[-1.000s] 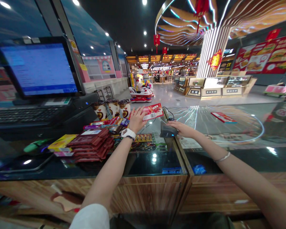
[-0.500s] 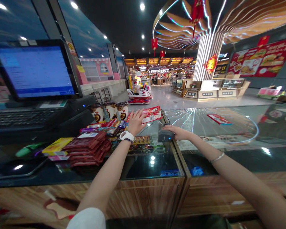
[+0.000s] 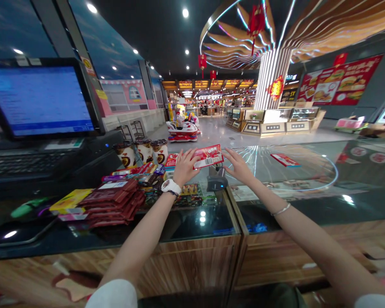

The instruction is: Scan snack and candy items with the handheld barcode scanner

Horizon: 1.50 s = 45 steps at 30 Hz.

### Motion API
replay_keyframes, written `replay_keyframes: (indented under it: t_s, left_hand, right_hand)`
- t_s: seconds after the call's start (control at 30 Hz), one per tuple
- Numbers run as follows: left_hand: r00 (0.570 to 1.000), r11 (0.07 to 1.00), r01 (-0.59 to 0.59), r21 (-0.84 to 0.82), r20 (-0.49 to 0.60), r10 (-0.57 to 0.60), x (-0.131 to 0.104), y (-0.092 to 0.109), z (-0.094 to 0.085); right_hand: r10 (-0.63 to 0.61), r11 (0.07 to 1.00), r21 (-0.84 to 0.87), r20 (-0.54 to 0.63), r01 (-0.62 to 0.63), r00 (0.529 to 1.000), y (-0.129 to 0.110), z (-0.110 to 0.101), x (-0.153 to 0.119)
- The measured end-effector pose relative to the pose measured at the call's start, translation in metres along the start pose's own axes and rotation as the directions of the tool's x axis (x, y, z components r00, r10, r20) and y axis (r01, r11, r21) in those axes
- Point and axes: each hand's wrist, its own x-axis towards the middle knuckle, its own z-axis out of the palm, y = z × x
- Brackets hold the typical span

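Note:
A flat red-and-white package (image 3: 208,156) with a barcode panel is held at its left end by my left hand (image 3: 185,167), which wears a white watch. My right hand (image 3: 239,166) has let its fingers spread beside the package's right end; whether the fingertips touch it I cannot tell. Below and between the hands a dark barcode scanner (image 3: 217,184) with a blue light rests on the glass counter, near the seam. Another red package (image 3: 171,160) lies behind my left hand. Farther right, a similar red package (image 3: 285,160) lies on the glass.
Stacked dark-red packets (image 3: 114,202) and a yellow box (image 3: 71,201) sit at the left. Behind them are colourful wrapped snacks (image 3: 147,173) and several lidded cups (image 3: 144,150). A monitor (image 3: 41,98) and keyboard (image 3: 16,160) occupy the far left.
My right hand has let go of the scanner and moved up beside the package's right end, fingers spread. The scanner stays on the counter. My left hand still holds the package.

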Motion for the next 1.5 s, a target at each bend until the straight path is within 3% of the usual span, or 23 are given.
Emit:
replay_keyframes:
  t_s: [0.2, 0.43, 0.6, 0.77, 0.93, 1.13, 1.3, 1.5]
  left_hand:
    - [0.996, 0.996, -0.089, -0.019, -0.016, 0.089, 0.002, 0.015, -0.002]
    - [0.985, 0.984, -0.171, -0.05, 0.017, 0.172, 0.006, 0.029, -0.012]
    - [0.976, 0.975, -0.209, -0.08, 0.039, 0.212, 0.029, 0.043, -0.021]
    - [0.985, 0.975, -0.172, -0.138, 0.005, 0.175, 0.059, 0.078, -0.018]
    - [0.982, 0.966, -0.175, -0.189, 0.032, 0.184, 0.08, 0.123, 0.003]
    - [0.948, 0.927, -0.242, -0.286, 0.132, 0.289, 0.099, 0.166, 0.042]
    - [0.913, 0.884, -0.3, -0.359, 0.161, 0.375, 0.114, 0.189, 0.068]
    - [0.878, 0.836, -0.366, -0.409, 0.145, 0.456, 0.135, 0.207, 0.096]
  right_hand:
    - [-0.064, 0.981, -0.179, 0.062, 0.074, 0.996, -0.012, -0.006, 0.001]
    - [-0.165, 0.947, -0.262, 0.095, 0.185, 0.982, -0.006, -0.019, 0.002]
    - [-0.182, 0.921, -0.339, 0.063, 0.192, 0.981, 0.003, -0.043, -0.001]
    - [-0.165, 0.889, -0.424, 0.055, 0.173, 0.985, 0.019, -0.073, -0.014]
    - [-0.092, 0.879, -0.464, 0.065, 0.112, 0.994, 0.048, -0.099, -0.046]
    - [-0.007, 0.901, -0.427, 0.164, 0.077, 0.986, 0.097, -0.136, -0.092]
    - [-0.006, 0.925, -0.371, 0.203, 0.082, 0.979, 0.128, -0.157, -0.123]
    - [0.004, 0.921, -0.386, 0.126, 0.046, 0.992, 0.149, -0.162, -0.15]
